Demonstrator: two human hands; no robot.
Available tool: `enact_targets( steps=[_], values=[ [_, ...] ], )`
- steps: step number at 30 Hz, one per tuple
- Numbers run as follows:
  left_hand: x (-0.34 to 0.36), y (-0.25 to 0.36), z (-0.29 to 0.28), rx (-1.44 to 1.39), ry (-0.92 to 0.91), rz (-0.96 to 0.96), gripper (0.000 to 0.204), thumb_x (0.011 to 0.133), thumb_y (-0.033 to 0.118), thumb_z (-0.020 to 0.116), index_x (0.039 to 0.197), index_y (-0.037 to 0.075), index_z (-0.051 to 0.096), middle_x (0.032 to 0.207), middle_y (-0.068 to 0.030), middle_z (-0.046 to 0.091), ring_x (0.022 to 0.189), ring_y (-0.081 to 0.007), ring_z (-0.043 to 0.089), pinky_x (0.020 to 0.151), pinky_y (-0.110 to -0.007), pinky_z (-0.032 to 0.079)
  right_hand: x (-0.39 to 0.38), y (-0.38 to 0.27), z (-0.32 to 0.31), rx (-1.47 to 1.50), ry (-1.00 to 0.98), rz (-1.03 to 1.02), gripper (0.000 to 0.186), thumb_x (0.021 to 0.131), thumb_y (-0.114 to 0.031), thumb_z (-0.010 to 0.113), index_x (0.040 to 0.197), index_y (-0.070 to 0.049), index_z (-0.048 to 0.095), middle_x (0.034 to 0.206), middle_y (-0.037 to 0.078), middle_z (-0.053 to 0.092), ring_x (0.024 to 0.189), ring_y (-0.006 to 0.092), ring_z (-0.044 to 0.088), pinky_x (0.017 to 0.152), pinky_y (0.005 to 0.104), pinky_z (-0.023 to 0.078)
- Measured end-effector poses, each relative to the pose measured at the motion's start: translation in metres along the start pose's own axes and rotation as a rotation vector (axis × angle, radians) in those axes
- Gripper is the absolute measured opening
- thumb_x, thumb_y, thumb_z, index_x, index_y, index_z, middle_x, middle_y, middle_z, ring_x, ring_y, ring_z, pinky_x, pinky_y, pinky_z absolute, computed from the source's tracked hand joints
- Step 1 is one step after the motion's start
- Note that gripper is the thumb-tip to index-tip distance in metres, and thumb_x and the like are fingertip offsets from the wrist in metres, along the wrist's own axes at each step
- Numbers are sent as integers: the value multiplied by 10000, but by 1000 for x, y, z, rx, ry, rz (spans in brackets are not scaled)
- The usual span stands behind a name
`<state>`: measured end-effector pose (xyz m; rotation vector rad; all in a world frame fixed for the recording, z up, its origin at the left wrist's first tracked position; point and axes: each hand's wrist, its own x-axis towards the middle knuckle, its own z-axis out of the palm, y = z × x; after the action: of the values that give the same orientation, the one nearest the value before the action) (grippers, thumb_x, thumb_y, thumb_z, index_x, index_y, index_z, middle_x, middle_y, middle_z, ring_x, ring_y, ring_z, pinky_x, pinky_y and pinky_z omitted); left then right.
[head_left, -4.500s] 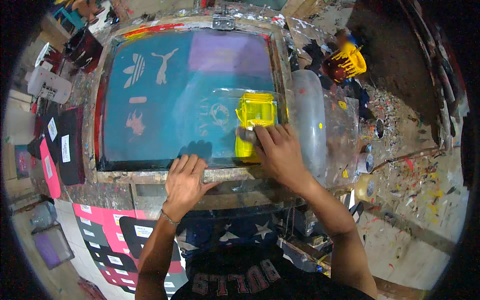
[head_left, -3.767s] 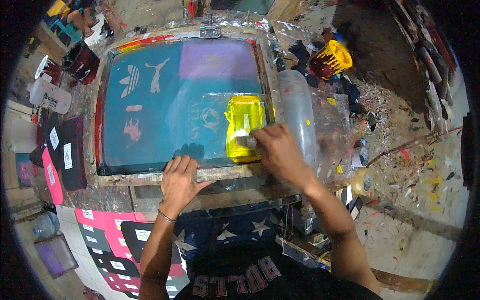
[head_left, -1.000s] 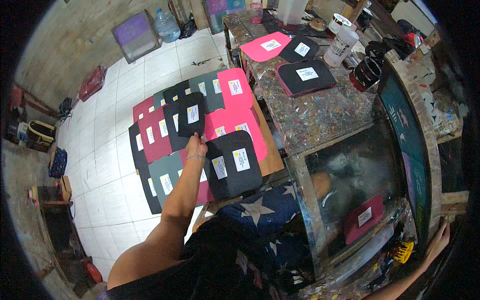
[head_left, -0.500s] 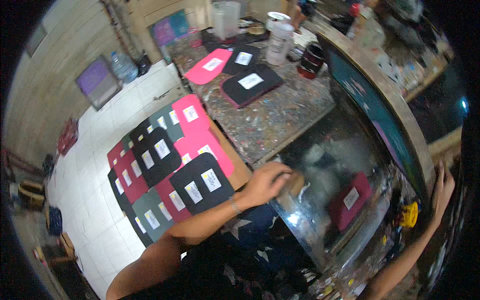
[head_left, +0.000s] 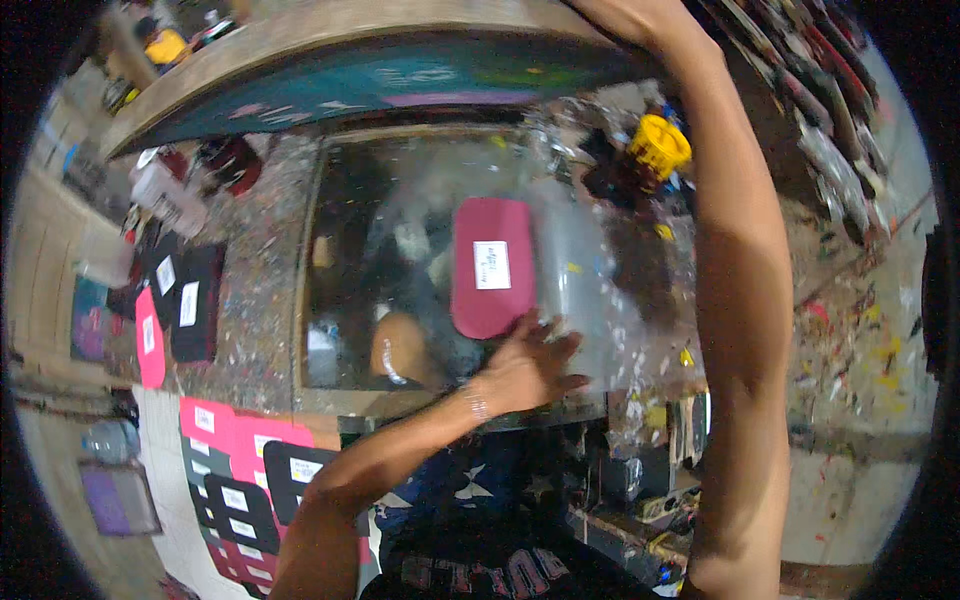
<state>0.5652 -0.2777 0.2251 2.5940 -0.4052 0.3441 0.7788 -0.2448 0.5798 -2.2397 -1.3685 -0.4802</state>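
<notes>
A flat maroon piece with rounded corners and a white printed label (head_left: pixel 490 232) lies on the dark glassy work surface (head_left: pixel 345 250). My left hand (head_left: pixel 530 368) is at its near right corner, fingers spread. Whether the fingertips touch the piece or hover just over it, I cannot tell. Beyond the glass, a wooden-edged printing screen (head_left: pixel 400 85) with teal mesh stands tilted up. My right arm reaches far forward, and my right hand (head_left: pixel 635 15) grips the screen's wooden edge at the top of the view, partly cut off.
Pink and black labelled pieces (head_left: pixel 192 320) lie on the paint-spattered bench to the left. More labelled pieces (head_left: pixel 232 508) are laid out at the lower left. A yellow paint-covered cup (head_left: pixel 660 148) stands right of the glass. Bottles and a dark jar (head_left: pixel 232 165) stand at the far left.
The view has swung right, bringing the glass to the middle. My left hand has moved to the maroon piece and its fingers have spread. My right hand remains at the screen's edge.
</notes>
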Motion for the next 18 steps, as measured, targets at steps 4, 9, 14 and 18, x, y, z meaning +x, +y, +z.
enact_targets(
  steps=[4,9,14,18],
  values=[
    [-42,-30,-57,-20,238,-140,345,918,267,720,1138,1,733,1120,-174,719,1071,-345,666,951,-483,490,-2,10,-15,-86,40,78,771,950,-576,566,797,175,650,762,359,666,698,432,674,720,510,538],
    [-63,-87,-68,166,53,-269,615,940,360,705,1472,81,570,1501,-154,556,1463,-379,428,1223,-539,292,3,16,-13,-63,93,-72,752,956,-565,565,936,174,701,1025,430,667,994,519,688,901,521,545],
    [-61,-102,-58,193,-35,-328,746,944,464,682,1560,101,469,1632,-91,436,1552,-369,293,1281,-544,179,15,27,-4,-123,146,-95,767,951,-578,563,990,175,700,1074,436,657,1074,551,656,953,517,532],
    [-60,-102,-60,173,-56,-338,775,932,484,693,1563,99,463,1638,-78,429,1551,-361,298,1282,-545,178,14,24,-5,-120,165,-98,780,952,-588,557,1006,177,698,1089,440,651,1080,554,653,966,514,526]
  ],
)
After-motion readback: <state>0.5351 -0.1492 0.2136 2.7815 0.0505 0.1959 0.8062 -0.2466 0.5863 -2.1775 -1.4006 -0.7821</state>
